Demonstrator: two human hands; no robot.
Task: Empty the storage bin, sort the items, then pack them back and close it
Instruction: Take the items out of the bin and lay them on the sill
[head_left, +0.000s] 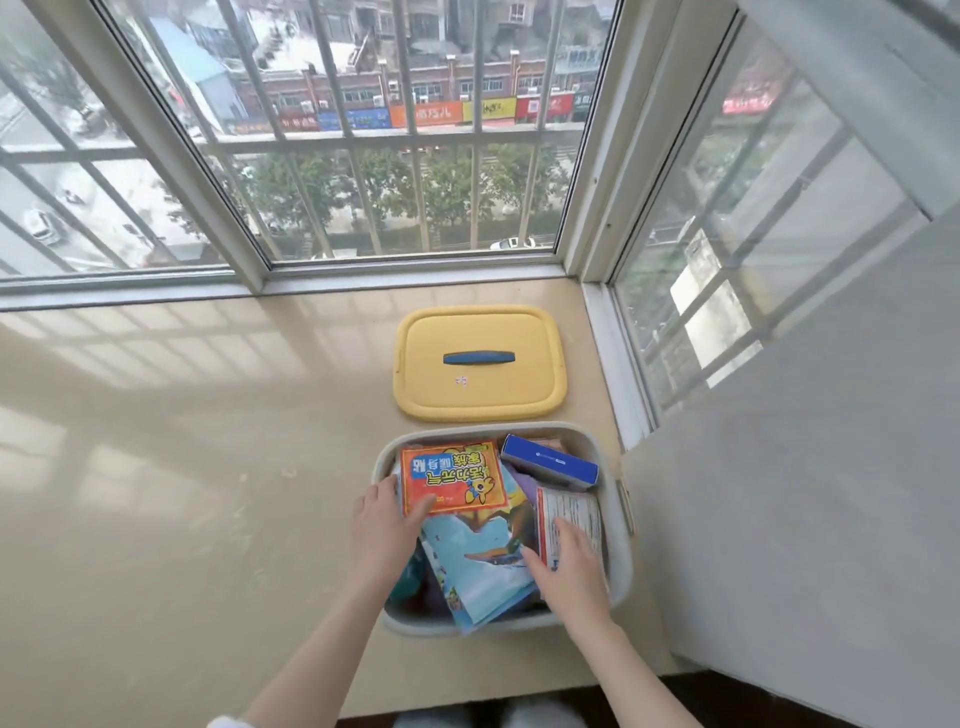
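A grey storage bin (621, 535) stands open on the beige sill, full of items. Its yellow lid (478, 395) with a blue handle lies flat just behind it. On top inside lies an orange-red packet (457, 475); my left hand (384, 530) holds its near left corner, thumb on top. A blue box (550, 460) leans at the back right. My right hand (569, 566) grips a white printed packet (571, 506) at the right side. A light blue booklet (478, 566) lies between my hands.
The bin sits near the sill's front edge (467, 704), close to the white wall (779, 519) on the right. Barred windows (395, 156) enclose the back and both sides. The beige sill (182, 467) stretches wide to the left.
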